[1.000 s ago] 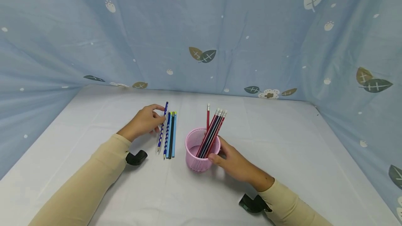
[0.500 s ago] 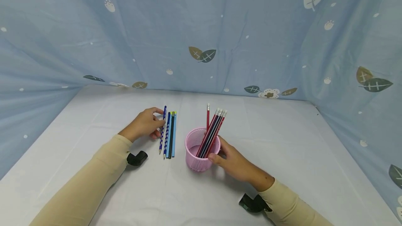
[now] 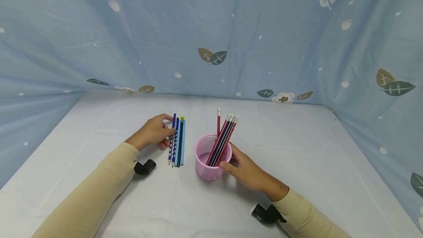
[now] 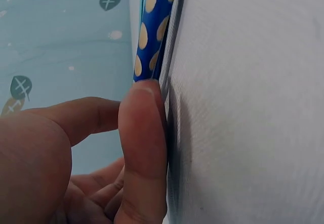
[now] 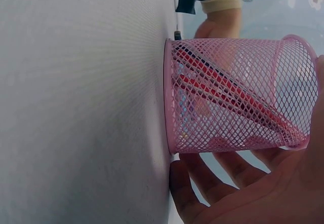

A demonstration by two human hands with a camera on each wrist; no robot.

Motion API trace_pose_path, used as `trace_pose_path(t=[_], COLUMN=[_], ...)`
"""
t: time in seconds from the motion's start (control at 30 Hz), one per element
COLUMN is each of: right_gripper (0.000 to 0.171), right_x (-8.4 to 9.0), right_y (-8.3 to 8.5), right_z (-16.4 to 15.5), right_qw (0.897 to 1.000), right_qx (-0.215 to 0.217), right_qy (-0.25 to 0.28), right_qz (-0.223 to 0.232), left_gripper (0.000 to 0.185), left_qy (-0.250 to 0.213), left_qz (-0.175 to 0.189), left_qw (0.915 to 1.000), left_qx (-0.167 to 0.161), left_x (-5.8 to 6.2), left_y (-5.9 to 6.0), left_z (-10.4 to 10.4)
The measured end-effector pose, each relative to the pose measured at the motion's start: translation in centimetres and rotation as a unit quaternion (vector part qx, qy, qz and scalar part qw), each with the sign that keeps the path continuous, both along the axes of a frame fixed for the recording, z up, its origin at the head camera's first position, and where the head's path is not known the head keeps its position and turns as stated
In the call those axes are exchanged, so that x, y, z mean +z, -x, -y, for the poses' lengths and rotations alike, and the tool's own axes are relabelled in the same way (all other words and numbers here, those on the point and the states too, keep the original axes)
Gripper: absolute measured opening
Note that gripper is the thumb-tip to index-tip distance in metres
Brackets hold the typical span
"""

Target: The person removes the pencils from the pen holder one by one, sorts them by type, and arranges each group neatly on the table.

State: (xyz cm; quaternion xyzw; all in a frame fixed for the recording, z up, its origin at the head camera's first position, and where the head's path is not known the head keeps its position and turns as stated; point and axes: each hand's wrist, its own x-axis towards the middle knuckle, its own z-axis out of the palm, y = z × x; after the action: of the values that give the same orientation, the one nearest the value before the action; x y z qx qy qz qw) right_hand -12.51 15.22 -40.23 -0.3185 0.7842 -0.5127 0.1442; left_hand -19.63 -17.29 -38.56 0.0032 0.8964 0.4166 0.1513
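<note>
**A:** The spotted pencil (image 3: 172, 138) lies flat on the white table (image 3: 297, 164). It is the outside one in a row of pencils (image 3: 179, 141), and it touches the next one. Do you see who has it?

**B:** Yes! The left hand (image 3: 152, 132) is right beside it. A finger (image 4: 144, 148) presses along its side. I cannot tell if the thumb is pinching it from the other side too.

**A:** Which way does it point?

**B:** Its long way runs from near the person to far away. The sharp tip points back at the person. The blunt end points to the blue cloth wall (image 3: 211, 32).

**A:** How do you push it well?

**B:** I think you push softly and flat, so it stays straight and does not roll over its neighbours. Keep the finger near the middle, so neither end swings out.

**A:** And the other hand?

**B:** The right hand (image 3: 246, 170) curls its fingers round the pink cup (image 3: 208, 162). The cup stands up, off to the right of the row. Red pencils (image 3: 223, 139) lean inside it, rubber ends up. I think holding the cup tight stops it from tipping.
</note>
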Motion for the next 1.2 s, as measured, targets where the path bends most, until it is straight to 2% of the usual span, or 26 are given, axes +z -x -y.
trace_pose_path(t=[0.27,0.33,0.43,0.53,0.6,0.73,0.87,1.0,1.1,1.2], right_gripper=[0.071,0.071,0.071,0.071,0.070,0.071,0.073,0.073,0.073,0.072], right_x=[0.0,-0.2,-0.3,-0.3,-0.2,-0.2,-0.1,0.0,0.0,-0.2], right_y=[-0.1,-0.1,-0.1,-0.1,0.0,0.0,0.0,0.0,0.0,0.1], right_z=[-0.1,-0.2,-0.2,-0.2,-0.2,-0.1,-0.1,0.0,0.0,-0.1], right_qw=[1.000,1.000,1.000,1.000,1.000,1.000,1.000,1.000,1.000,1.000], right_qx=[-0.002,-0.003,-0.002,-0.002,-0.002,-0.003,-0.002,-0.004,-0.005,-0.003], right_qy=[0.005,0.003,0.000,0.001,0.002,-0.004,-0.007,-0.004,-0.004,-0.003], right_qz=[0.001,0.000,-0.001,-0.003,-0.005,-0.006,-0.010,-0.010,-0.008,-0.007], left_gripper=[0.059,0.058,0.052,0.042,0.035,0.027,0.026,0.028,0.030,0.032], left_qy=[0.008,0.021,0.046,0.054,0.044,-0.002,-0.051,-0.071,-0.066,-0.065], left_qz=[0.001,-0.010,-0.061,-0.140,-0.186,-0.238,-0.272,-0.299,-0.300,-0.279], left_qw=[0.9999,0.9996,0.9970,0.9886,0.9814,0.9711,0.9608,0.9501,0.9475,0.9508], left_qx=[-0.013,-0.016,-0.012,0.008,0.020,0.023,-0.007,-0.051,-0.087,-0.118], left_x=[0.0,0.0,0.2,0.8,1.4,2.6,3.7,4.4,4.5,4.5], left_y=[-0.1,-0.1,-0.3,-0.5,-0.8,-2.0,-3.4,-4.5,-5.2,-5.7], left_z=[-0.3,-0.3,-0.3,-0.8,-1.3,-2.7,-4.3,-5.8,-6.5,-7.1])
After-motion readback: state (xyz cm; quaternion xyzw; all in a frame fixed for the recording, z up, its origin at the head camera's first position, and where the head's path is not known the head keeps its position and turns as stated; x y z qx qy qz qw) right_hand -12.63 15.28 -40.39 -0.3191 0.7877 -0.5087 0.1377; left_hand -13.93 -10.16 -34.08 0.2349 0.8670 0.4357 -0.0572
